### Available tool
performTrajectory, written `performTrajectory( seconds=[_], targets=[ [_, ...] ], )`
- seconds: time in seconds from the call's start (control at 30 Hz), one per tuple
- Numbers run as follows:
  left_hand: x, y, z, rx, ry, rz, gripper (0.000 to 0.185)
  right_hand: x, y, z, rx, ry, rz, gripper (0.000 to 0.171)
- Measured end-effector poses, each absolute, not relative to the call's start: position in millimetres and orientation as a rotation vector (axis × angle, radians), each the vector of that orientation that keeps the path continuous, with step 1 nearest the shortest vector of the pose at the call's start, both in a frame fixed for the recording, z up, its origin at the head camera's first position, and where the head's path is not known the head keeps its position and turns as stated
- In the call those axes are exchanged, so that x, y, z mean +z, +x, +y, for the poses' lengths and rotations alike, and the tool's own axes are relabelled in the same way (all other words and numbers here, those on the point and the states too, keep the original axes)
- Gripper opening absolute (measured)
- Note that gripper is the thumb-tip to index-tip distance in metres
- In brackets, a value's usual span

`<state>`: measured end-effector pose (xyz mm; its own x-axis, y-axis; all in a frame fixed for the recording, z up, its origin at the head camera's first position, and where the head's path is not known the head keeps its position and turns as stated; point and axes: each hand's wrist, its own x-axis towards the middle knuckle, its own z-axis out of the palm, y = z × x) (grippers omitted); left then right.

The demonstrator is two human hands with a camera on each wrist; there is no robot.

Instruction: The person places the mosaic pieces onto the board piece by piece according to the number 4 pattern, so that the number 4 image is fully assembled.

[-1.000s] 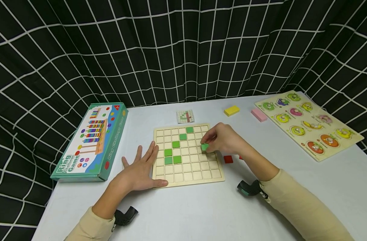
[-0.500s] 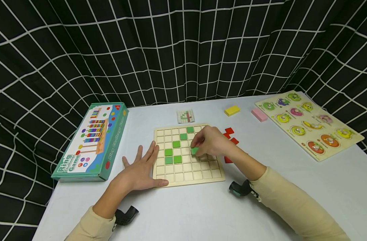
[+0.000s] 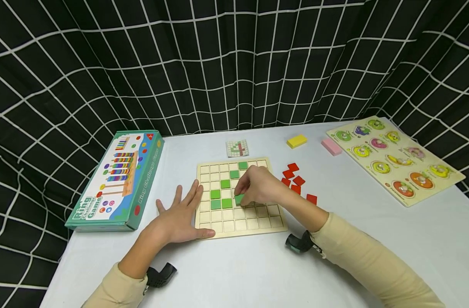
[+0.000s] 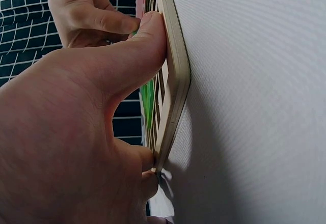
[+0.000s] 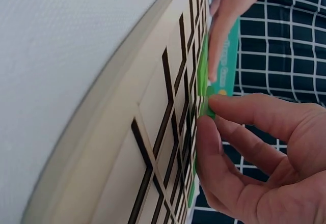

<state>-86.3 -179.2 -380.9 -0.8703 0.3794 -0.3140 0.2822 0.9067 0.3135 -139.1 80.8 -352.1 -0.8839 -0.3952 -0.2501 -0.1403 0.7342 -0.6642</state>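
Observation:
A wooden grid board (image 3: 240, 226) lies on the white table, with several green square tiles (image 3: 225, 184) set in its cells. My right hand (image 3: 259, 186) pinches one green tile (image 3: 239, 199) between thumb and fingers, low over the middle of the board, just right of a placed tile. In the right wrist view the pinched tile (image 5: 209, 107) shows between the fingertips (image 5: 218, 102), close to the grid. My left hand (image 3: 177, 220) lies spread at the board's left edge. Its thumb (image 4: 147, 33) rests on the near left corner in the left wrist view.
Several loose red tiles (image 3: 299, 181) lie right of the board. A small pattern card (image 3: 237, 149) sits behind it. Farther back are a yellow block (image 3: 296, 141) and a pink block (image 3: 331, 146). A fruit puzzle board (image 3: 396, 160) lies right, and a game box (image 3: 116, 182) left.
My right hand has carried the green tile left and slightly nearer across the board, uncovering more red tiles. The left hand stays in place.

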Motion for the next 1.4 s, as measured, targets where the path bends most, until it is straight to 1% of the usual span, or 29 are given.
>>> performTrajectory(
  seconds=[0.43,0.93,1.17,1.4],
  targets=[
    [-379,-87,-178,0.360,0.493,2.694,0.127,-354,-136,73,-0.862,-0.489,2.591,0.023],
    [-378,-88,-178,0.363,0.495,2.694,0.127,-354,-136,68,-0.810,-0.493,2.631,0.028],
    [-379,-87,-179,0.359,0.491,2.692,0.126,-355,-135,69,-0.823,-0.521,2.637,0.025],
    [-379,-86,-179,0.364,0.484,2.695,0.127,-354,-137,81,-0.972,-0.530,2.559,0.019]
  ],
)
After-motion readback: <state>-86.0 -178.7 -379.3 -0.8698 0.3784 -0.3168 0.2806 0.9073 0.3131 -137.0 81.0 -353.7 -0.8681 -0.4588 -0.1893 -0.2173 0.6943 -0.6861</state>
